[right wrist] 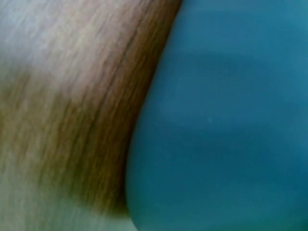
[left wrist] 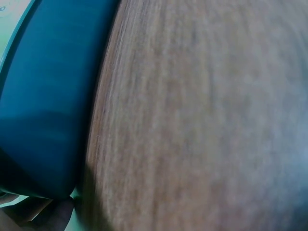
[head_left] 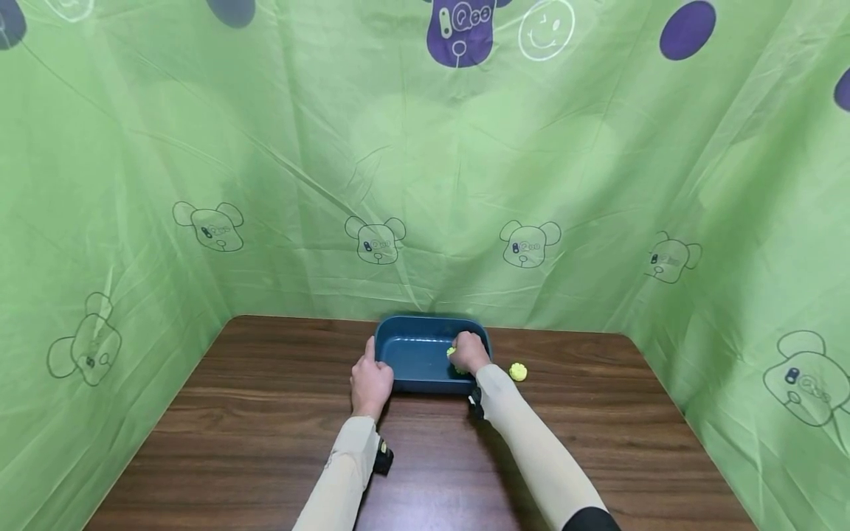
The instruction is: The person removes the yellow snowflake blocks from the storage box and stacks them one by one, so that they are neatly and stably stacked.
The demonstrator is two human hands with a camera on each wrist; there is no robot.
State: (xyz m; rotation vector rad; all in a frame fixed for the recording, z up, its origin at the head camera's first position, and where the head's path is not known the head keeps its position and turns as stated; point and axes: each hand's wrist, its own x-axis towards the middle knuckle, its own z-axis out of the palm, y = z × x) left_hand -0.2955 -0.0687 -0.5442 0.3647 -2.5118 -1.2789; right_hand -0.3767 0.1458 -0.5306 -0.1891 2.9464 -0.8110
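A dark blue rectangular basin point(head_left: 415, 386) stands on the table near the curtain. My left hand point(head_left: 370, 380) grips its left wall, thumb at the rim and index finger lying along the outside; in the left wrist view, fingers point(left wrist: 57, 216) show at the basin's lower corner. Inside the right end, my right hand point(head_left: 470, 352) has curled fingers around a small yellow-green ridged ball point(head_left: 451, 352), mostly hidden by the hand. More yellow-green point(head_left: 460, 371) shows just below, near the basin floor. The right wrist view holds only the blurred basin wall point(right wrist: 216, 120) beside wood.
Another yellow-green ridged ball point(head_left: 518, 372) lies on the brown wooden table point(head_left: 265, 442), right of the basin. A green patterned curtain point(head_left: 432, 169) hangs around the table's back and sides. The basin's far wall stands close to it.
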